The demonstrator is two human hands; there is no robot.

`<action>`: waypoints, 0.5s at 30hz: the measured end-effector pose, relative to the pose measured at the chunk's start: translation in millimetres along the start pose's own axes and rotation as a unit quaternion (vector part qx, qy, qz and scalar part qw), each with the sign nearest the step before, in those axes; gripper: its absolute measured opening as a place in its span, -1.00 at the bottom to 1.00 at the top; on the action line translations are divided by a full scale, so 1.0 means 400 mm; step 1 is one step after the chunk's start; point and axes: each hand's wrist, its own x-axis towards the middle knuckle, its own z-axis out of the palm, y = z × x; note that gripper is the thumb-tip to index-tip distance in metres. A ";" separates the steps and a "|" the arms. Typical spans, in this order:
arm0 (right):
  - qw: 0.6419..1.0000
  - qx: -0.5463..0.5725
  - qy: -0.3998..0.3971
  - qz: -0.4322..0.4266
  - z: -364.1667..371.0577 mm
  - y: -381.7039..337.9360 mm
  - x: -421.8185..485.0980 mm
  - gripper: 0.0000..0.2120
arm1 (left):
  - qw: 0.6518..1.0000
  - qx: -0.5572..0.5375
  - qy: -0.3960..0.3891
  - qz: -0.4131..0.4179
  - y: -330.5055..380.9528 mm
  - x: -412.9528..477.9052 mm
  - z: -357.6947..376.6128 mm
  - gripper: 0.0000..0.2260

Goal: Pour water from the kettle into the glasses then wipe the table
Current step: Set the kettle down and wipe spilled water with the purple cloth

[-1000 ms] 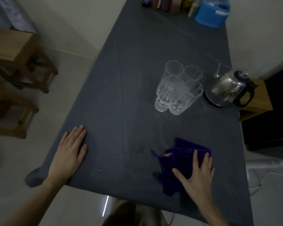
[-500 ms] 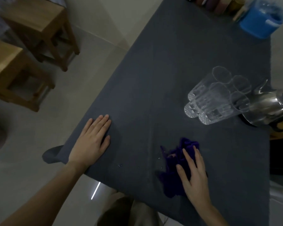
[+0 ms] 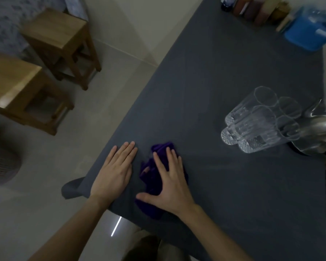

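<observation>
A crumpled purple cloth (image 3: 152, 178) lies near the front left corner of the dark grey table (image 3: 224, 76). My right hand (image 3: 170, 180) presses flat on the cloth with fingers spread. My left hand (image 3: 115, 172) rests palm down on the tabletop just left of the cloth, fingers together, holding nothing. Several clear cut glasses (image 3: 260, 119) stand clustered at the right. The steel kettle (image 3: 320, 132) sits behind them at the right edge, partly cut off by the frame.
A blue container (image 3: 309, 29) and a row of bottles and jars (image 3: 252, 6) stand at the table's far end. Two wooden stools (image 3: 55, 44) are on the pale floor to the left. The table's left edge runs diagonally beside my left hand.
My right hand has slid the purple cloth leftward across the table until it lies right beside my left hand. The water drops seen near the front edge earlier no longer show.
</observation>
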 end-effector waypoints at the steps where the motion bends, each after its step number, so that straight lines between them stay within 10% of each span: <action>1: 1.000 -0.004 -0.023 -0.011 -0.005 -0.008 0.003 0.16 | 1.000 0.001 0.001 0.001 -0.001 0.000 0.000 -0.53; 15: 0.984 -0.042 0.007 -0.173 0.066 -0.052 -0.031 -0.35 | 1.000 -0.022 -0.008 0.006 0.001 -0.002 -0.003 -0.45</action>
